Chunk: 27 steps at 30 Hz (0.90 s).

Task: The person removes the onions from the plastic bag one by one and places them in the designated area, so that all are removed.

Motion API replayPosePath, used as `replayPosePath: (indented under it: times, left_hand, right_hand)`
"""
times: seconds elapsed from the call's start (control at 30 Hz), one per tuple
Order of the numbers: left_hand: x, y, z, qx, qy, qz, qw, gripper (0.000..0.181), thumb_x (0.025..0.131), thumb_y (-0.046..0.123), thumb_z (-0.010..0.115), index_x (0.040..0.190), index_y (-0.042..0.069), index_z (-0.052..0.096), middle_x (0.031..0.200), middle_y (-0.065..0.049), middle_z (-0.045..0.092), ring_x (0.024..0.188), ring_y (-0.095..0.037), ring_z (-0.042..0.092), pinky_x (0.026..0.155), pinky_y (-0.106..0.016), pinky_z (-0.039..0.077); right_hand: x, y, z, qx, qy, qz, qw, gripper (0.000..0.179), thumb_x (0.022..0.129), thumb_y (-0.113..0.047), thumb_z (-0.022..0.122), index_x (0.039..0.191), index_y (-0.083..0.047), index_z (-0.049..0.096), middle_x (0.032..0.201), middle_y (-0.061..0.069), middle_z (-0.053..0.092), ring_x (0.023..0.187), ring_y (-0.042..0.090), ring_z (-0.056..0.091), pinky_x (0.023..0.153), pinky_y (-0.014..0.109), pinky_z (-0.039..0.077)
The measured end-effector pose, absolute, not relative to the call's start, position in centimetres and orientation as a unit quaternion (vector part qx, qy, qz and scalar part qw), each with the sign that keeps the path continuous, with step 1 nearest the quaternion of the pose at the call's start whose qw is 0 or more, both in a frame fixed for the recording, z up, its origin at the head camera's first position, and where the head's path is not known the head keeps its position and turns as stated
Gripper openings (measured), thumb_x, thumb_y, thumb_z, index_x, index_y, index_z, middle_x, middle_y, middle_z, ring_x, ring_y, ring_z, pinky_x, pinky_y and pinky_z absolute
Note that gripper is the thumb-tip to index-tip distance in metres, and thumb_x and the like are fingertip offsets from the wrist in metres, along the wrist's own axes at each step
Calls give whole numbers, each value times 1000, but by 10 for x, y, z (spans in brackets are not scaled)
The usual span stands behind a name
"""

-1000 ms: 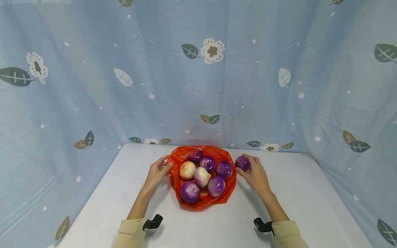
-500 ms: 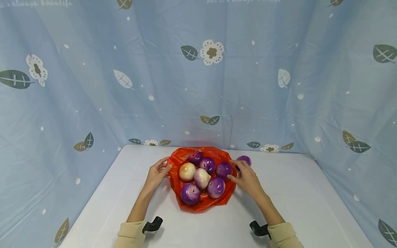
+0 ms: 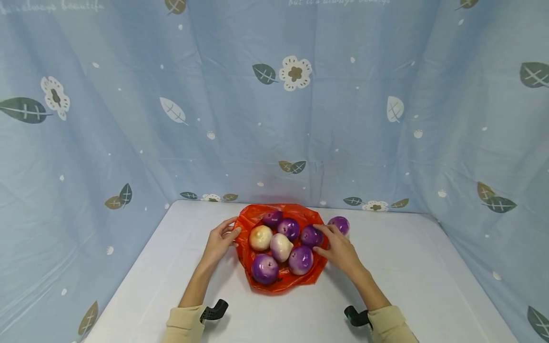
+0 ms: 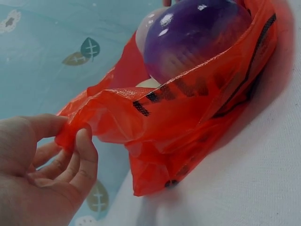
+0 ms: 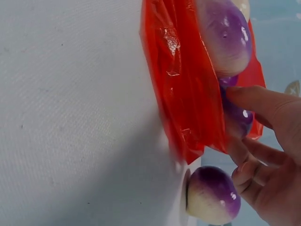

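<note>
A red plastic bag [image 3: 285, 287] lies with its mouth spread, holding several glossy purple-and-cream turnips [image 3: 265, 269]. At its left rim my left hand [image 3: 218, 243] pinches the plastic between thumb and fingers; in the left wrist view, the pinched red corner [image 4: 70, 127] is pulled up and outward. My right hand [image 3: 340, 250] reaches over the right rim and grips a purple turnip [image 3: 310, 236] inside the bag, thumb and fingers on either side of it. The right wrist view shows that turnip [image 5: 237, 117] partly hidden by the rim and the thumb.
One purple turnip [image 3: 340, 224] lies on the white table [image 3: 411, 276] outside the bag, just beyond my right hand. A blue patterned curtain [image 3: 231, 119] surrounds the table at the back and sides.
My right hand let go of a turnip on the table right of the bag, moved left over the rim and took hold of another inside. The left hand stays at the rim.
</note>
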State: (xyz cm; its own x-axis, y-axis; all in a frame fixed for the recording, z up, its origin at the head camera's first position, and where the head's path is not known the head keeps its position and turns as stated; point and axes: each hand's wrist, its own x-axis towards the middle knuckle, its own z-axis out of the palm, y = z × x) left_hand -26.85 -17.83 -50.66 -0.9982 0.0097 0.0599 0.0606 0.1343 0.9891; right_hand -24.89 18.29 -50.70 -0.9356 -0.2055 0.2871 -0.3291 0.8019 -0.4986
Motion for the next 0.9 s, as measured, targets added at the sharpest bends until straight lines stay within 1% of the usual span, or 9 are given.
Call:
replayPosePath:
  times: [0.07, 0.27, 0.43, 0.7, 0.9]
  left_hand:
    - [-268, -178, -507, -20, -751, -659, 20, 44, 95, 19, 65, 138, 12, 55, 107, -18, 61, 73, -8, 66, 67, -33, 63]
    - [-267, -177, -507, -11, -756, -655, 16, 43, 95, 19, 65, 137, 13, 56, 108, -19, 61, 73, -9, 65, 72, -42, 63]
    - [-267, -178, -506, -3, -756, -654, 4, 45, 95, 20, 65, 138, 13, 55, 108, -18, 60, 73, -9, 66, 78, -49, 61]
    - [-259, -178, -488, -1, -751, -660, -16, 45, 97, 12, 62, 140, 7, 52, 110, -20, 62, 76, -11, 67, 84, -55, 58]
    - [-254, -176, -479, -2, -758, -652, -14, 44, 97, 12, 62, 140, 5, 52, 110, -20, 63, 76, -11, 67, 84, -55, 58]
  right_hand:
    - [-250, 182, -509, 143, -945, 274, 107, 66, 78, -24, 84, 137, -22, 56, 124, 13, 58, 110, 33, 63, 83, 55, 60]
    - [-251, 181, -512, 134, -950, 264, 101, 71, 76, -24, 85, 140, -22, 53, 124, 15, 58, 110, 35, 64, 81, 56, 60]
    - [-254, 180, -515, 129, -955, 247, 103, 73, 77, -27, 85, 142, -23, 51, 124, 16, 57, 108, 35, 64, 80, 57, 60]
    - [-253, 178, -514, 129, -958, 237, 103, 74, 77, -29, 84, 143, -25, 50, 125, 16, 56, 108, 36, 64, 77, 57, 60]
    - [-254, 177, -515, 123, -959, 237, 99, 75, 76, -28, 85, 142, -25, 50, 125, 16, 56, 109, 36, 64, 78, 56, 60]
